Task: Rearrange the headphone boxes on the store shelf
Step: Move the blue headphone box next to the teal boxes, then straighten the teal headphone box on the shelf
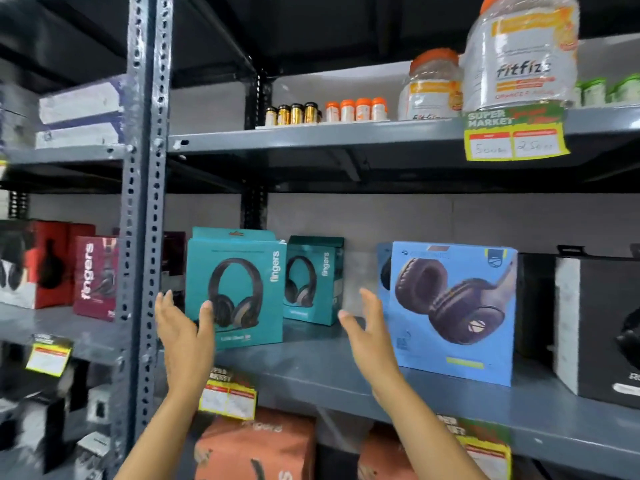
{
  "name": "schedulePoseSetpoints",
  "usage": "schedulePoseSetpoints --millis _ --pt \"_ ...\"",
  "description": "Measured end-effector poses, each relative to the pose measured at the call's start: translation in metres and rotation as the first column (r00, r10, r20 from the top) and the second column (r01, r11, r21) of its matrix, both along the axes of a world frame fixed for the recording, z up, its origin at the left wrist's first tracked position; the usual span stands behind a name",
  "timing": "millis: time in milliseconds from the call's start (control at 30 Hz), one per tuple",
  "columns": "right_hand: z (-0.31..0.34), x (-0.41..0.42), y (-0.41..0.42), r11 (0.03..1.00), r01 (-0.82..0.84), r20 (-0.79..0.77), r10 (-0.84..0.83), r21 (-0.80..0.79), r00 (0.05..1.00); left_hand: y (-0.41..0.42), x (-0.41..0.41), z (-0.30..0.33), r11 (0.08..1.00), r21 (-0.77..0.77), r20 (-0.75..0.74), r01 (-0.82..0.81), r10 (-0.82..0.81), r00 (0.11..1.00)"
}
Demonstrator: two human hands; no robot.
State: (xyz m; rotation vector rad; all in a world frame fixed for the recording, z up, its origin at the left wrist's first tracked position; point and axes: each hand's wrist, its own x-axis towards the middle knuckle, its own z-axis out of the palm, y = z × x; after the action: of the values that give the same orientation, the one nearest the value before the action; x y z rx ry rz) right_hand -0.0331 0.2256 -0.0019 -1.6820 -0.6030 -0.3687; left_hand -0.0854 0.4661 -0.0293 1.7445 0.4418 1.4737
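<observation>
A teal headphone box (239, 289) stands upright at the left of the grey middle shelf (311, 372). My left hand (185, 334) is at its lower left corner, fingers spread, thumb touching the box front. A second teal box (313, 280) stands further back to its right. A blue headphone box (453, 313) stands upright at the right. My right hand (370, 334) hangs open in the gap between the teal boxes and the blue box, holding nothing. A black and white box (595, 327) sits at the far right.
A perforated steel upright (142, 202) stands just left of my left hand. Red and maroon headphone boxes (69, 271) fill the neighbouring bay. Jars and small bottles (485, 71) line the shelf above. Orange boxes (256, 445) sit below. Yellow price tags (228, 396) hang on shelf edges.
</observation>
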Motion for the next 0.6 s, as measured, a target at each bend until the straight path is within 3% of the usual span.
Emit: schedulePoseSetpoints --millis 167,300,367,433,533,600 --pt "-0.001 0.015 0.08 0.988 -0.135 -0.205 0.116 -0.08 0.972 0.037 0.029 0.012 0.937 -0.221 0.009 0.27 -0.275 0.961" --pt "0.005 0.035 0.116 0.991 -0.131 -0.351 0.132 0.024 0.927 0.06 0.054 0.024 0.63 -0.533 0.126 0.565 -0.601 0.789" --pt "0.003 0.043 0.123 0.997 -0.037 -0.349 0.059 0.07 0.935 0.068 0.07 0.029 0.564 -0.525 0.105 0.637 -0.7 0.707" --pt "0.004 0.051 0.121 0.986 0.089 -0.342 -0.035 0.142 0.939 0.073 0.084 0.038 0.576 -0.529 0.068 0.623 -0.704 0.707" --pt "0.018 0.08 0.124 0.895 0.312 -0.408 -0.167 0.319 0.898 0.096 0.129 0.058 0.539 -0.613 -0.007 0.577 -0.734 0.679" --pt "0.031 0.113 0.129 0.834 0.372 -0.506 -0.133 0.407 0.852 0.102 0.159 0.07 0.454 -0.621 -0.06 0.639 -0.84 0.539"
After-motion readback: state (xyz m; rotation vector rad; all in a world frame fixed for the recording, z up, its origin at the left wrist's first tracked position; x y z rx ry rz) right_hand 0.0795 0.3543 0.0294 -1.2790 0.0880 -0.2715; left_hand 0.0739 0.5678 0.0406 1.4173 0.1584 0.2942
